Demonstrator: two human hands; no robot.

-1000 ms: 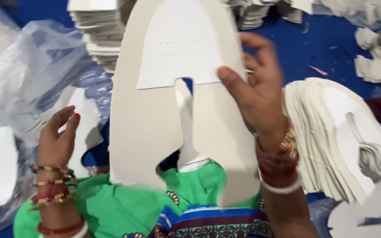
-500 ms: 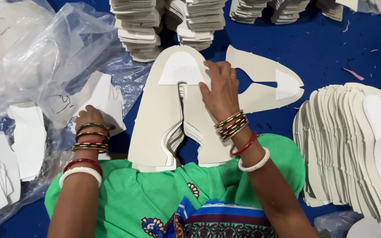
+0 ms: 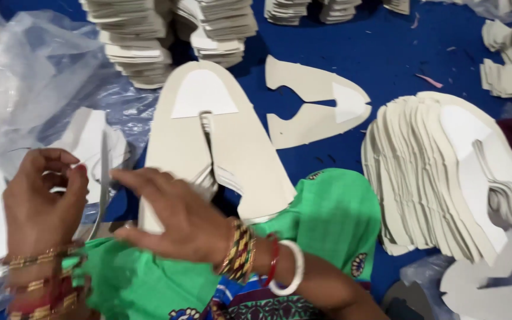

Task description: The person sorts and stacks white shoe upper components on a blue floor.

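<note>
Change over the last 1.0 s:
- Beige shoe-upper cutout [image 3: 179,142] no longer raised toward the camera; now laid flat, toe end pointing away from the body, 2 heel ends reaching the green garment [image 3: 327,219] over the lap
- White toe patch [image 3: 202,95] facing up on the cutout, slit running back from it toward the body
- Right hand [image 3: 173,216] drawn back from the toe patch to the heel end; palm down, fingers spread, resting on or just over the near left edge of the cutout, pinching nothing
- Left hand [image 3: 42,201] lifted beside the cutout, fingers curled toward the thumb; a thin grey strip [image 3: 104,178] just beside the fingertips, held or not: cannot tell

Meaning for the work in hand: placing of this cutout judged complete, piece released and lying still

Surroundings:
- A 2nd cutout [image 3: 315,112] on the blue floor cloth [image 3: 422,47], just right of the 1st, apart from it
- Fanned pile of cutouts [image 3: 445,166] at the right, near the knee
- Upright stacks [image 3: 137,47] beyond the toe end
- Crumpled clear plastic bag [image 3: 31,77] with white pieces at the left, close behind the left hand

Obstruction: right forearm crossing the lap, hiding the near left heel end
</note>
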